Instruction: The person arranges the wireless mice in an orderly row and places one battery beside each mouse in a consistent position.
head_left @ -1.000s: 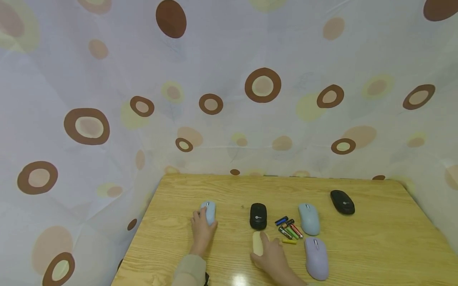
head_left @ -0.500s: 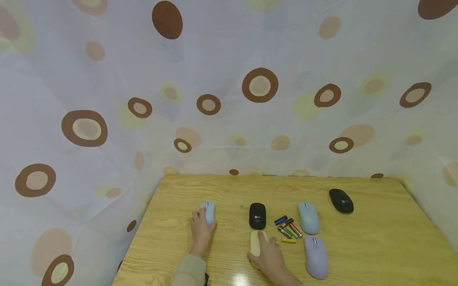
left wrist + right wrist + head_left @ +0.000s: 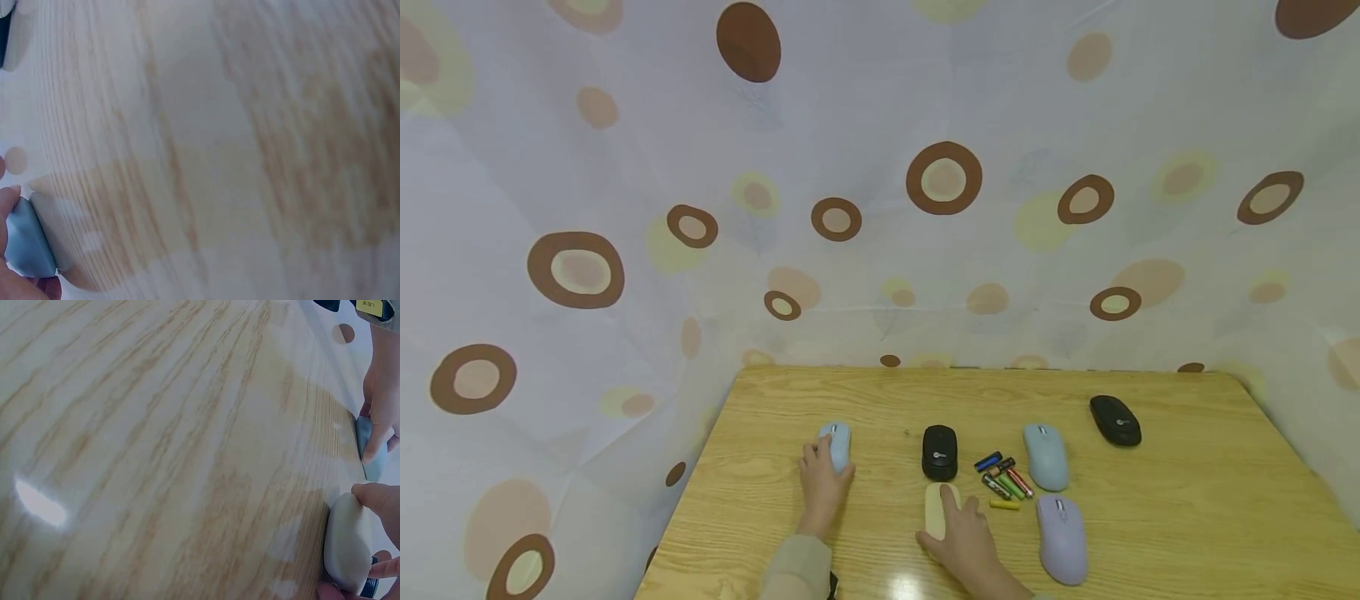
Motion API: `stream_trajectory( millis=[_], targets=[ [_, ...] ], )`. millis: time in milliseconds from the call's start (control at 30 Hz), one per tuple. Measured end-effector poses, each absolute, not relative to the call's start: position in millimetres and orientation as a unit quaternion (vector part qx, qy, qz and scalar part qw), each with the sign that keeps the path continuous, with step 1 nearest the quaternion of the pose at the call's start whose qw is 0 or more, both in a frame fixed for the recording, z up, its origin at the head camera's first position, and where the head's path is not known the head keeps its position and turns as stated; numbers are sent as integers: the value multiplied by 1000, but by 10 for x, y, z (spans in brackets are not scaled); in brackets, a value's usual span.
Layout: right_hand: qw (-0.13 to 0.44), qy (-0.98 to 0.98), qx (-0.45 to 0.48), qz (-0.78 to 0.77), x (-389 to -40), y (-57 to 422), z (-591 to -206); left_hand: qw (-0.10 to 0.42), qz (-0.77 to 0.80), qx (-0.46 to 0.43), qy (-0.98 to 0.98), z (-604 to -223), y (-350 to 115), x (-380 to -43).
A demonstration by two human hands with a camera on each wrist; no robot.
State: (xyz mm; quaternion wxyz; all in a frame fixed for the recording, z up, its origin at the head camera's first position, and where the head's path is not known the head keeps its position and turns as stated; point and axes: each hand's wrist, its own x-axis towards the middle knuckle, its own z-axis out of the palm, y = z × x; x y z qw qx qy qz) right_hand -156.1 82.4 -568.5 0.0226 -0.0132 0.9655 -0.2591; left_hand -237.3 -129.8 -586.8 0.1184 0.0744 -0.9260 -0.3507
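At the left of the table, my left hand grips a light blue computer mouse, thumb on its right side and fingers over its top and left. The left wrist view catches that blue mouse at its lower left edge. My right hand holds a pale yellow mouse between thumb and fingers, one finger lying along its top. It looks whitish in the right wrist view, where the yellow mouse stays on the tabletop. Just beyond it sits a black mouse.
Several loose batteries lie right of the black mouse, with a yellow battery nearest me. Further right are another light blue mouse, a lilac mouse and a second black mouse. A dotted curtain hangs behind the wooden table.
My right hand and the yellow mouse have shifted slightly left. The left hand keeps its place on the blue mouse. The head view has turned a little.
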Motion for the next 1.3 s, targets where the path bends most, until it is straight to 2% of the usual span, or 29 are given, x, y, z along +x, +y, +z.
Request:
stream_trajectory(
  millis=[200, 300, 400, 567, 767, 967, 1133, 1300],
  targets=[
    [19, 966, -21, -258, -1587, 877, -5636, 121, -343, 78, -928, -5885, -1303, -2383],
    [-28, 963, -41, -267, -1656, 958, -5559, 128, -339, 77, -929, -5896, -1306, -2391],
    [-101, 949, -68, -292, -1785, 1130, -5456, 133, -332, 76, -931, -5900, -1310, -2401],
    [-170, 925, -95, -327, -2054, 1643, -5296, 131, -330, 75, -932, -5901, -1317, -2404],
    [-161, 935, -46, -313, -2348, 2339, -5293, 127, -331, 78, -932, -5865, -1335, -2389],
    [-153, 947, -9, -282, -2487, 2905, -5369, 121, -331, 71, -933, -5867, -1359, -2403],
    [-108, 953, 19, -282, -2494, 3240, -5420, 117, -337, 65, -932, -5870, -1365, -2398],
    [-32, 956, 38, -290, -2457, 3425, -5459, 112, -342, 60, -931, -5874, -1362, -2401]
  ],
)
